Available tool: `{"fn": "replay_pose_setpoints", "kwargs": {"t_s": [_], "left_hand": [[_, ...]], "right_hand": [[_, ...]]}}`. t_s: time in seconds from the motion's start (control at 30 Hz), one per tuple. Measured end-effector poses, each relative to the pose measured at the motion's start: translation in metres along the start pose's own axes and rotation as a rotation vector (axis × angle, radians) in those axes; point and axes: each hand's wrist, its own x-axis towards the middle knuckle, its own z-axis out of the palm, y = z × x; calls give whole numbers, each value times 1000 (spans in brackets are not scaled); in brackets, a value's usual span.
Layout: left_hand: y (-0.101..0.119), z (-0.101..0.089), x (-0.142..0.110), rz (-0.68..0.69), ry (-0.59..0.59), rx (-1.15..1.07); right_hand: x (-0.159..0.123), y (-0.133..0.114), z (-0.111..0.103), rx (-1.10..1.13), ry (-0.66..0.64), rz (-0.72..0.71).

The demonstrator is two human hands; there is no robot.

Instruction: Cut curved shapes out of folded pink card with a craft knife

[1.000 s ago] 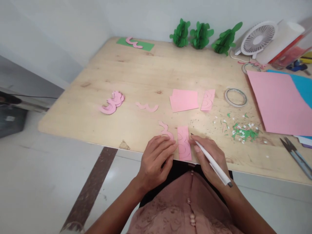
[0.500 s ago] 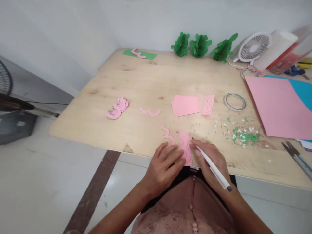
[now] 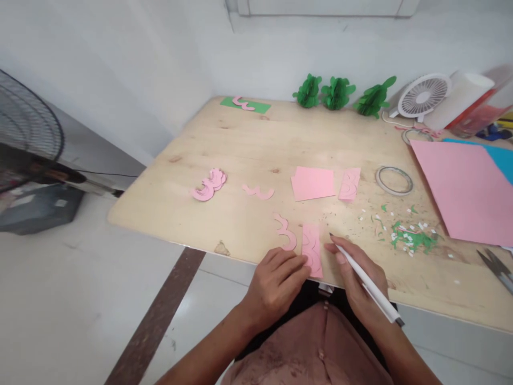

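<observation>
My left hand [image 3: 276,280] lies at the table's near edge, thumb hidden, its fingertips resting on the left side of a pink paper strip [image 3: 311,243] with curved lines drawn on it. A wavy pink cutout [image 3: 286,234] lies just left of the strip, beyond my fingers. In my right hand [image 3: 358,272] a white pen [image 3: 372,289] is gripped, its dark tip pointing forward and left. The tip stands to the right of the strip, apart from it.
Stacked pink cutouts [image 3: 209,185], a single cutout [image 3: 258,192], pink rectangles [image 3: 315,183] and another marked strip [image 3: 350,184] lie farther back. Rightward are a tape roll [image 3: 394,180], green scraps [image 3: 414,239], scissors [image 3: 497,267] and pink sheets [image 3: 460,187]. Green paper shapes [image 3: 339,94] stand by the wall.
My right hand has drawn the pen away from the strip to the right. My left fingers have pulled back towards the strip's left edge and closer together. The view has tilted upwards.
</observation>
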Motion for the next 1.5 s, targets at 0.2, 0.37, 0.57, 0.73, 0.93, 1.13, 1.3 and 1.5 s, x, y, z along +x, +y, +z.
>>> {"fn": "replay_pose_setpoints", "kwargs": {"t_s": [0.2, 0.37, 0.57, 0.73, 0.93, 1.13, 1.3, 1.5], "left_hand": [[-13, -2, -5, -16, -3, 48], [-40, -11, -7, -20, 30, 102], [-60, -30, 3, -10, 67, 161], [-43, -23, 9, 40, 114, 30], [-23, -2, 12, 98, -16, -51], [-28, -7, 25, 78, -72, 0], [-56, -8, 54, 71, -69, 287], [-84, 5, 88, 116, -228, 423]], "right_hand": [[0, 3, -1, -22, -1, -19], [-1, 8, -1, -30, -8, -42], [-4, 7, 1, -37, 4, 24], [-5, 7, 4, -1, 27, -22], [-5, 5, 6, -17, 43, -15], [0, 6, 8, -164, 40, -272], [1, 5, 12, -288, -27, -406], [0, 8, 14, -328, -132, -455]]}}
